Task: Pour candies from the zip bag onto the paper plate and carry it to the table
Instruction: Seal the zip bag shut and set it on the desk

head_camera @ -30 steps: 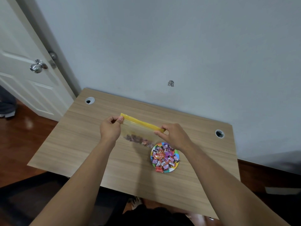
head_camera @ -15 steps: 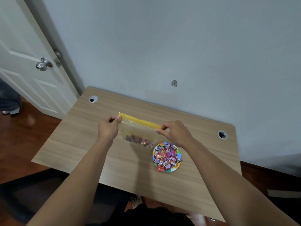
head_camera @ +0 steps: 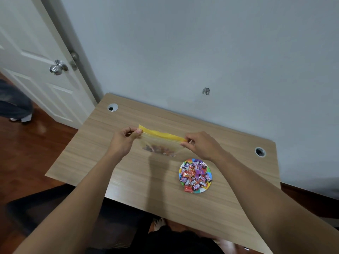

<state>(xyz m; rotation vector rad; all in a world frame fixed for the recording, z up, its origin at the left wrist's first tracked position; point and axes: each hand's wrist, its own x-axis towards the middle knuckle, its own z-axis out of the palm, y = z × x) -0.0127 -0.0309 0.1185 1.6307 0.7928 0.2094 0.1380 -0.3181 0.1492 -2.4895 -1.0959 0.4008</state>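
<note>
A clear zip bag (head_camera: 160, 143) with a yellow zip strip hangs upright above the wooden desk (head_camera: 139, 184). My left hand (head_camera: 123, 139) pinches the strip's left end and my right hand (head_camera: 200, 145) pinches its right end. A few candies lie in the bottom of the bag. Below my right hand, a colourful paper plate (head_camera: 205, 189) rests on the desk, heaped with wrapped candies (head_camera: 194, 174). One red candy hangs over the plate's front rim.
The desk stands against a grey wall and has a cable hole at the back left (head_camera: 112, 107) and back right (head_camera: 260, 152). A white door with a metal knob (head_camera: 58, 67) is at the left. A person's leg (head_camera: 15, 107) stands on the wood floor there.
Both hands have lifted the bag slightly and shifted it left, away from the plate. The plate and its candies have stayed put.
</note>
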